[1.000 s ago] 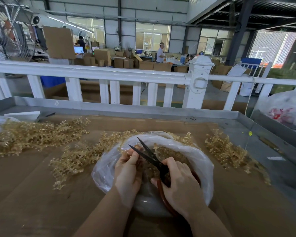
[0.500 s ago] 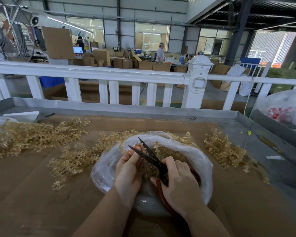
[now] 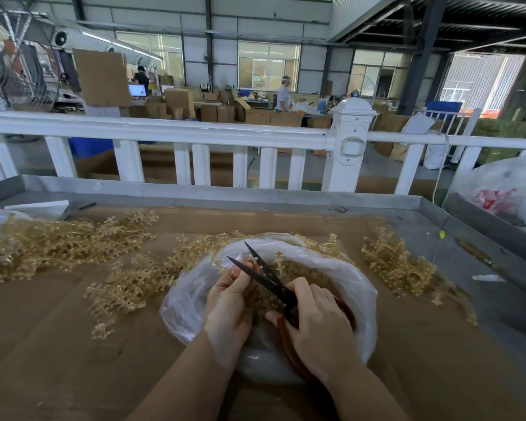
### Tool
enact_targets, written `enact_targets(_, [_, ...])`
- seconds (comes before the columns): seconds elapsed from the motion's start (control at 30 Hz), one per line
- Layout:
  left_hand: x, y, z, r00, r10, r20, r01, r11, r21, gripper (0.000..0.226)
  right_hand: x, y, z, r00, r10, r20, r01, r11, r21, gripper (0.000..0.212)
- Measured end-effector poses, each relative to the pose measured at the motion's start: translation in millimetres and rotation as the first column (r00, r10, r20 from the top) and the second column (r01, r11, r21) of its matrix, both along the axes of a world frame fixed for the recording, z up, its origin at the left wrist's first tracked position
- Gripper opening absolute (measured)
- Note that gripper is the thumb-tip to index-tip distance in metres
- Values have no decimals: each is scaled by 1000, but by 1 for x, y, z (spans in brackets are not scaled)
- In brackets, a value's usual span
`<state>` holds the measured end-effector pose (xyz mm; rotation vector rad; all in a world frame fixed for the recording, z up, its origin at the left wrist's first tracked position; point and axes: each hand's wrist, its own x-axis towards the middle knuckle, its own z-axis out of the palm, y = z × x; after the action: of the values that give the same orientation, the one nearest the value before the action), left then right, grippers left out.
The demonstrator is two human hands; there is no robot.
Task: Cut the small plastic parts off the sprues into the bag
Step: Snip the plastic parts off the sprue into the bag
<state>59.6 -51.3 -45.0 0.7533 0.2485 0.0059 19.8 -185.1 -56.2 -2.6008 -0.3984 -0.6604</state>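
Note:
A clear plastic bag [image 3: 357,287] lies open on the cardboard-covered table and holds cut tan parts [image 3: 298,270]. Over the bag's mouth, my left hand [image 3: 230,302] pinches a tan sprue [image 3: 252,260] between thumb and fingers. My right hand [image 3: 315,320] grips black scissors [image 3: 263,273] by their red handles. The blades are spread apart, with the sprue tip between them. Heaps of tan sprues lie around: a large pile [image 3: 61,241] at the left, another pile [image 3: 137,278] beside the bag, and a smaller heap [image 3: 398,264] at the right.
A white railing [image 3: 176,132] runs behind the table's raised metal rim [image 3: 255,197]. A big white bag [image 3: 510,189] sits at the far right. A white block [image 3: 40,206] lies at the back left. Workers and cardboard boxes fill the hall beyond.
Both hands stay over the bag. The scissor blades have narrowed a little around the sprue tip, and my left hand has shifted the sprue slightly.

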Motion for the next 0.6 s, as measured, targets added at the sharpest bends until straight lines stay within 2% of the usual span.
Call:
enact_targets(0.3, [3, 1, -2, 1000, -28, 12, 29, 1000, -4, 17, 1, 0, 3, 999, 44, 28, -45, 999, 12, 35])
enact_targets(0.47, [2, 1, -1, 1000, -22, 6, 23, 1000, -9, 9, 1, 2, 3, 998, 40, 55, -40, 999, -11, 34])
enact_targets(0.6, [0, 1, 1, 1000, -22, -4, 22, 1000, 0, 10, 1, 1, 1, 998, 42, 43, -42, 999, -6, 39])
